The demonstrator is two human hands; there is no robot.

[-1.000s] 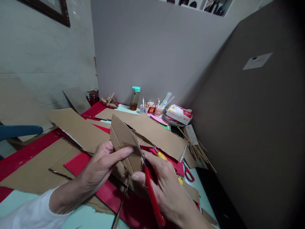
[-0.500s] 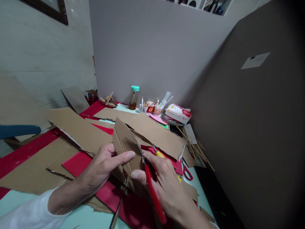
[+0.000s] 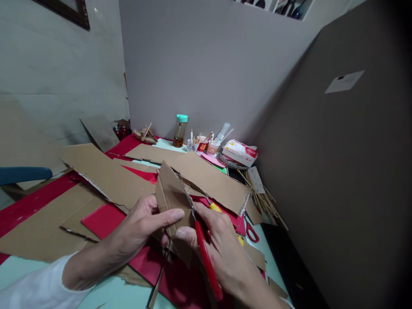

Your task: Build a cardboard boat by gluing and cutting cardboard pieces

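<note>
A folded piece of brown cardboard point(image 3: 172, 189) is pinched in my left hand point(image 3: 146, 221), the thumb flat across its face and the fingers behind it. My right hand point(image 3: 222, 244) is closed around red-handled scissors point(image 3: 206, 257). The scissor blades lie along the cardboard's right edge, pointing up and away from me; whether they are cutting through it I cannot tell. My right thumb touches the lower part of the piece. A thin cardboard strip point(image 3: 157, 285) hangs or lies below the piece, over a red sheet point(image 3: 180, 279).
Large cardboard sheets point(image 3: 106, 171) cover the left and back. A yellow-handled tool point(image 3: 214, 207) and a second pair of red scissors point(image 3: 252, 232) lie to the right. Farther back stand a bottle point(image 3: 180, 131), cups of sticks point(image 3: 212, 147), a tissue pack point(image 3: 240, 152) and wooden sticks point(image 3: 267, 199).
The cardboard piece has turned slightly and its top has shifted a little right and down. Both hands keep their hold, and the view has moved slightly.
</note>
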